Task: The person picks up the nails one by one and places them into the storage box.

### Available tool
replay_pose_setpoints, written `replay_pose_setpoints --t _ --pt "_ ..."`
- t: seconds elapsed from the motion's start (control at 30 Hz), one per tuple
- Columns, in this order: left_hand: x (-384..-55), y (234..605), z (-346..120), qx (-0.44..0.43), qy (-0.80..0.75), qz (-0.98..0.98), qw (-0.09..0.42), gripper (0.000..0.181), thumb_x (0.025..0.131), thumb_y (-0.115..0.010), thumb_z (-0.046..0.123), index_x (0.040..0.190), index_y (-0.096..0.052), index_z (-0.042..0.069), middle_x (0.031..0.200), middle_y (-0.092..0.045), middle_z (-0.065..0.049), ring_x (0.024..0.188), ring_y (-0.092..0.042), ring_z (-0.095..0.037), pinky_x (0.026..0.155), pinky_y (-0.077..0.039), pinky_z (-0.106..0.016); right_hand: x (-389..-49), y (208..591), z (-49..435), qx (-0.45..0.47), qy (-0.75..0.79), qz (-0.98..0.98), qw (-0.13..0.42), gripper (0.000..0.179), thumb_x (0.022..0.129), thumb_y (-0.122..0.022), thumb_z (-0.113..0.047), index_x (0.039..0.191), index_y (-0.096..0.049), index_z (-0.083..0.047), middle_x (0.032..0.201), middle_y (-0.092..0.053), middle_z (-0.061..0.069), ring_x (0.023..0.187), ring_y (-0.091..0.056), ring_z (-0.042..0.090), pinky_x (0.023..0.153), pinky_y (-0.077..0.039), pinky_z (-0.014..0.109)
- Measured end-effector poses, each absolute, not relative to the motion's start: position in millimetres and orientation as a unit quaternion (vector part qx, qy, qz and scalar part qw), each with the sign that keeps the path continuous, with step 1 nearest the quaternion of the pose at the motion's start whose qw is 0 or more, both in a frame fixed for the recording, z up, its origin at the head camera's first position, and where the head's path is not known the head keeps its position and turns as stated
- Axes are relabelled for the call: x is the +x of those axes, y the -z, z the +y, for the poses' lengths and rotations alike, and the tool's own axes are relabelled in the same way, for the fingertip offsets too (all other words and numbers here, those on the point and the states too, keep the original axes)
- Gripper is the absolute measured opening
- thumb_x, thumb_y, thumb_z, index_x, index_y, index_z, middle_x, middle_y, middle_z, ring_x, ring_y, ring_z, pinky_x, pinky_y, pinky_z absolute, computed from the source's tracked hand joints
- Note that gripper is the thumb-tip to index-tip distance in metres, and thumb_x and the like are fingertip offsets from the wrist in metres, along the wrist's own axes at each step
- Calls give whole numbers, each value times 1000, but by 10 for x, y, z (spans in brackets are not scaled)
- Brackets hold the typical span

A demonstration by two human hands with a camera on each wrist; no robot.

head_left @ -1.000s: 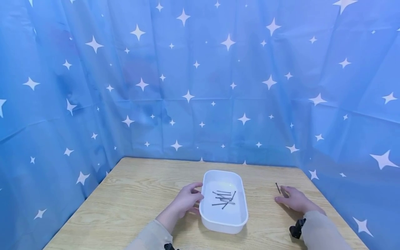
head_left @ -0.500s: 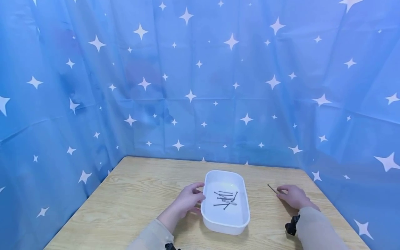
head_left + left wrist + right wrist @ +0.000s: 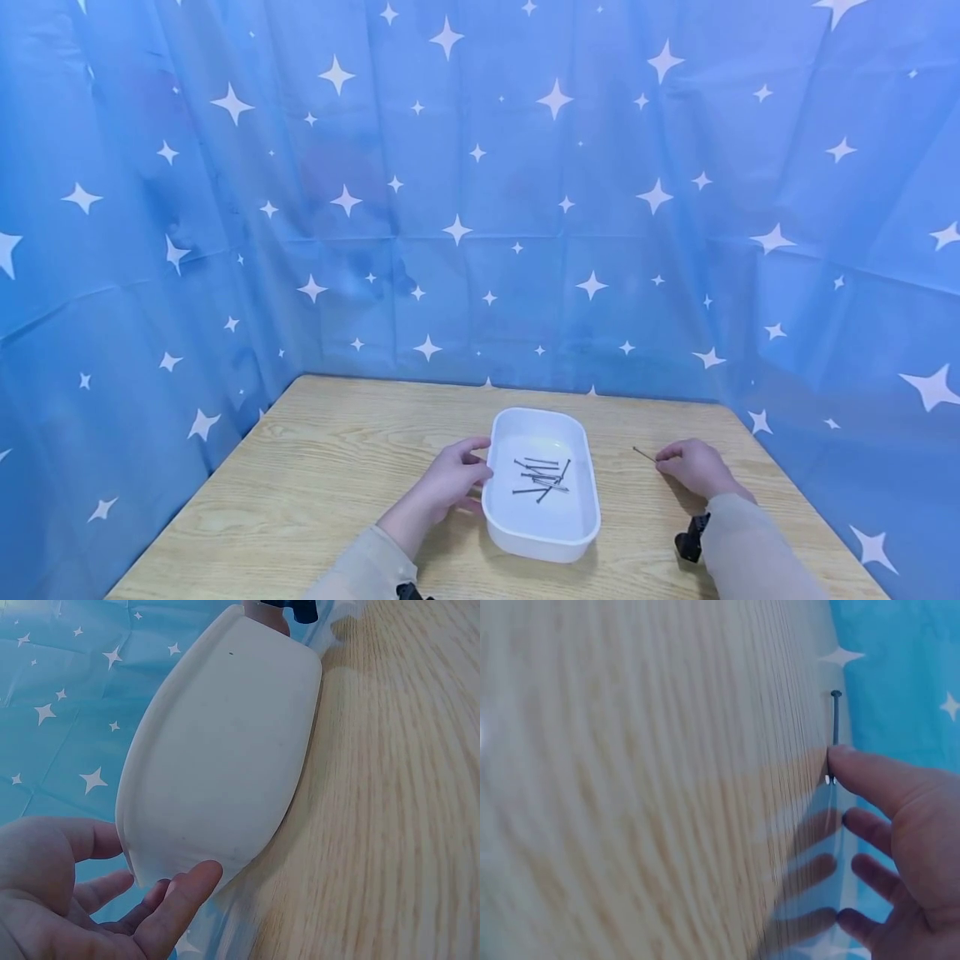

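In the head view, my left hand (image 3: pixel 448 477) rests its fingertips against the left side of a white plastic tub (image 3: pixel 538 546). Its fingers lie loosely against the outer wall in the left wrist view, where the tub (image 3: pixel 225 742) fills the middle. Several dark nails (image 3: pixel 542 477) lie in a loose heap on the tub's floor. To the right of the tub, my right hand (image 3: pixel 699 468) pinches a single nail (image 3: pixel 643 454) low over the table. In the right wrist view the thumb presses this nail (image 3: pixel 835 716), its flat head pointing away; the other fingers are spread.
A wood-grain table (image 3: pixel 337 467) carries the tub and ends at a blue star-patterned curtain (image 3: pixel 480 200) behind and at both sides. Black wrist cameras (image 3: pixel 692 537) sit at the sleeves.
My right hand has taken the nail between its fingers and shifted left toward the tub; the nail has swung to point further left. The left hand and tub stay together.
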State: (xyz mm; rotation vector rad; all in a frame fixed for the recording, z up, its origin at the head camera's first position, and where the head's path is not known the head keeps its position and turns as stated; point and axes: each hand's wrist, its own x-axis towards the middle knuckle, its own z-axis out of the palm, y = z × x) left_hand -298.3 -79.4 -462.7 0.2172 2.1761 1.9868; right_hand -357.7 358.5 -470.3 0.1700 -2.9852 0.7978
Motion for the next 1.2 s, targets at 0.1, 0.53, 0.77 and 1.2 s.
replay_pose_setpoints --t 0.1,0.53,0.77,1.2 --pt "-2982 4624 -796 74 -669 734 93 60 92 -65 7 150 -49 7 115 -59 -17 93 -65 -33 62 -64 -43 -3592 4714 3572 53 -258 -964 25 18 95 -70 -17 107 -78 -5 112 -69 20 108 -60 46 88 -53 60" --pt "-2973 4610 -795 73 -669 734 91 60 92 -65 7 150 -49 7 113 -59 -15 92 -65 -31 62 -64 -43 -3599 4728 3523 58 -249 -966 32 13 98 -64 -10 89 -73 -6 88 -66 3 79 -56 21 70 -52 40" --pt "-2973 4611 -802 73 -671 732 94 61 91 -66 8 150 -49 8 115 -59 -16 92 -65 -32 62 -64 -43 -3585 4753 3556 56 -258 -964 39 15 99 -60 -9 94 -73 -3 88 -65 5 77 -57 21 67 -51 37" --pt "-2971 4595 -810 75 -669 733 98 62 91 -66 8 150 -48 6 115 -59 -19 92 -66 -33 63 -64 -43 -3533 4641 3632 60 -275 -959 41 19 100 -59 -11 103 -71 3 102 -68 14 89 -61 27 73 -56 43"
